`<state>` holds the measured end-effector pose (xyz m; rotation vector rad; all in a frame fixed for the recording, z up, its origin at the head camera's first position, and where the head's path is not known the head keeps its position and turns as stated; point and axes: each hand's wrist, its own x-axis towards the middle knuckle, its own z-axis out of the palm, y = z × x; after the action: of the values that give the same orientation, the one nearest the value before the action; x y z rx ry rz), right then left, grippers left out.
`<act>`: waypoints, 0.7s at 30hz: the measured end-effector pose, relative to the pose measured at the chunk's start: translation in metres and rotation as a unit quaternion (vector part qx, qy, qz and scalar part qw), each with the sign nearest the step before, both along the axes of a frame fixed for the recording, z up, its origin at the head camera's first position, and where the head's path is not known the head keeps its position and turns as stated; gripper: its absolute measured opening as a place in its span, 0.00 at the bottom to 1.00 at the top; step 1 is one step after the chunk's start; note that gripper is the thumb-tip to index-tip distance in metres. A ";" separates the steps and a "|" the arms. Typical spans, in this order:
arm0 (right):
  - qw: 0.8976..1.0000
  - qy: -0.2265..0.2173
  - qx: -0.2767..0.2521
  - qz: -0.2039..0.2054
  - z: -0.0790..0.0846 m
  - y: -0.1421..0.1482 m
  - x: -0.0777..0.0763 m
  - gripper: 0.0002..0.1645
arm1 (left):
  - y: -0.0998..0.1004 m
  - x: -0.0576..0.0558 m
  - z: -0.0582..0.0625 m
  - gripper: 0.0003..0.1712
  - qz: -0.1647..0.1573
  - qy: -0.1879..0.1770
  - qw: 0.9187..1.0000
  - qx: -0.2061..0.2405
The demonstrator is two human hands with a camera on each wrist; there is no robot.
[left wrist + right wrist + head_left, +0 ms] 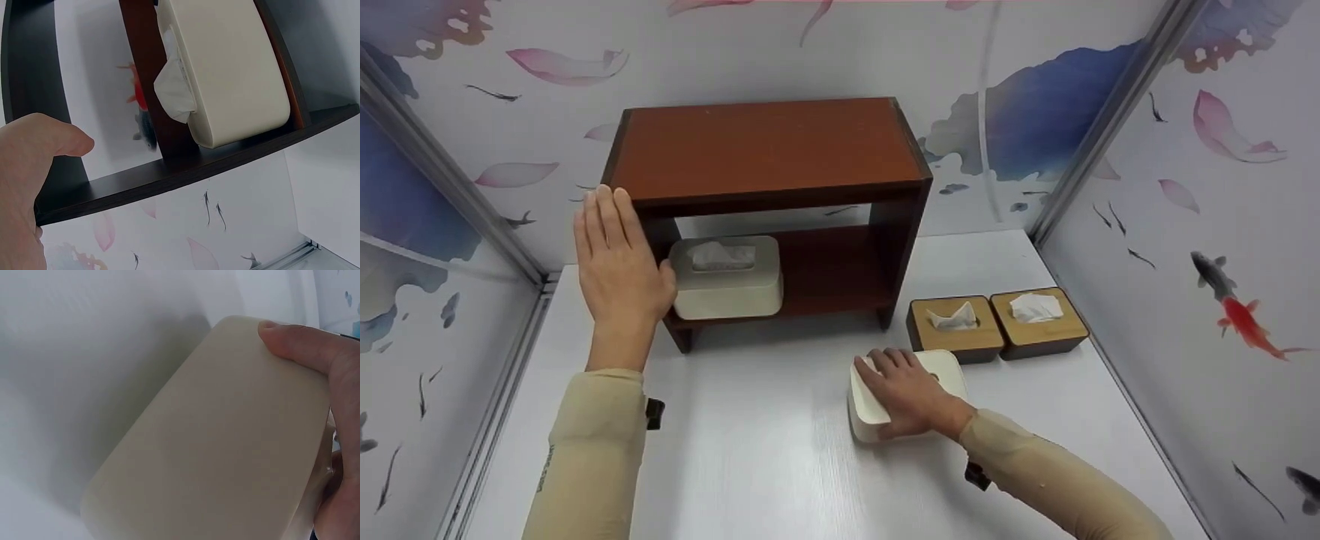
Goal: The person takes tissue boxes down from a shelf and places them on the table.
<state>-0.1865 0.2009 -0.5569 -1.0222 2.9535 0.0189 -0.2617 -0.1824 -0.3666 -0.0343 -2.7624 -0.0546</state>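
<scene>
My left hand [619, 270] rests with straight fingers against the upper left edge of a brown wooden shelf [765, 146]. In the left wrist view its thumb reaches past the shelf's dark side panel [56, 174]. Inside the shelf, at the left end, sits a cream tissue box [727, 292] with a white tissue [174, 90] poking out of its opening. My right hand [911, 397] grips a second cream tissue box [868, 424] from above, in front of the shelf's right side. In the right wrist view the thumb lies along that box's wall [208, 439]; the palm covers much of its top.
Two dark tissue boxes with wooden tops, a left one [945, 337] and a right one [1061, 322], stand side by side to the shelf's right. The white table [757, 450] is enclosed by printed panels [1170, 247] at the back and sides.
</scene>
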 end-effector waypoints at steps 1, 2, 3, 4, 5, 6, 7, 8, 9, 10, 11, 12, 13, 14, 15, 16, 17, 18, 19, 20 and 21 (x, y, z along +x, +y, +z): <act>1.000 -0.001 -0.003 0.000 0.000 0.003 0.000 0.71 | 0.000 0.000 0.000 0.60 0.000 0.001 1.000 0.000; 1.000 -0.003 -0.005 0.000 -0.001 0.006 0.000 0.71 | 0.000 0.000 0.000 0.60 0.001 0.002 1.000 0.000; 1.000 -0.005 -0.006 0.000 -0.001 0.009 0.000 0.71 | 0.000 0.000 0.000 0.60 0.001 0.003 1.000 0.000; 1.000 -0.006 -0.010 0.001 -0.001 0.013 0.000 0.71 | 0.000 0.000 0.000 0.60 0.001 0.004 1.000 -0.001; 1.000 -0.008 -0.012 0.000 -0.001 0.016 0.000 0.71 | 0.000 0.000 0.000 0.60 0.000 0.004 1.000 0.001; 1.000 -0.010 -0.014 0.000 -0.001 0.020 0.001 0.70 | 0.000 0.000 0.000 0.60 -0.001 0.004 1.000 0.002; 1.000 -0.014 -0.017 -0.002 -0.001 0.023 0.001 0.70 | 0.000 0.000 0.000 0.60 -0.001 0.004 1.000 0.003; 1.000 -0.017 -0.019 -0.003 -0.001 0.027 0.001 0.70 | 0.001 0.000 0.000 0.61 -0.002 0.004 1.000 0.004; 1.000 -0.021 -0.022 -0.004 0.000 0.031 0.002 0.70 | 0.001 -0.001 0.000 0.61 -0.002 0.004 1.000 0.004; 0.999 -0.024 -0.026 -0.005 0.000 0.035 0.002 0.70 | 0.001 -0.001 0.000 0.61 -0.002 0.003 1.000 0.003; 0.999 -0.026 -0.028 -0.007 -0.001 0.039 0.002 0.70 | 0.001 -0.001 0.000 0.61 -0.002 0.004 1.000 0.003; 0.999 -0.028 -0.029 -0.007 0.000 0.042 0.003 0.70 | 0.001 -0.001 0.000 0.61 -0.002 0.005 1.000 0.003; 0.999 -0.027 -0.032 -0.006 0.000 0.046 0.003 0.70 | 0.001 -0.001 0.000 0.61 -0.001 0.006 1.000 0.004; 0.999 -0.026 -0.033 -0.005 0.000 0.050 0.004 0.70 | 0.001 -0.001 0.000 0.61 -0.001 0.006 1.000 0.005; 0.999 -0.025 -0.034 -0.004 0.000 0.054 0.004 0.70 | 0.000 -0.001 -0.001 0.61 -0.002 0.007 1.000 0.006; 0.999 -0.026 -0.034 -0.004 0.000 0.057 0.004 0.70 | 0.000 -0.001 -0.001 0.61 -0.002 0.009 1.000 0.008; 0.999 -0.027 -0.033 -0.005 0.000 0.061 0.005 0.70 | 0.000 -0.001 -0.001 0.61 -0.002 0.010 1.000 0.009; 0.999 -0.030 -0.032 -0.007 0.001 0.065 0.005 0.70 | 0.000 -0.001 -0.001 0.61 -0.002 0.009 1.000 0.009; 0.999 -0.033 -0.033 -0.009 0.002 0.069 0.005 0.69 | -0.001 -0.001 -0.002 0.61 -0.002 0.008 1.000 0.010; 0.999 -0.039 -0.032 -0.013 0.002 0.072 0.005 0.69 | -0.001 -0.001 -0.002 0.61 -0.002 0.008 1.000 0.009; 0.998 -0.045 -0.030 -0.018 0.003 0.076 0.006 0.69 | -0.001 -0.001 -0.002 0.61 -0.002 0.008 1.000 0.008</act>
<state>-0.1809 0.2772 -0.5541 -0.9491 2.9076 -0.1134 -0.2625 -0.1833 -0.3686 -0.0363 -2.7455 -0.0772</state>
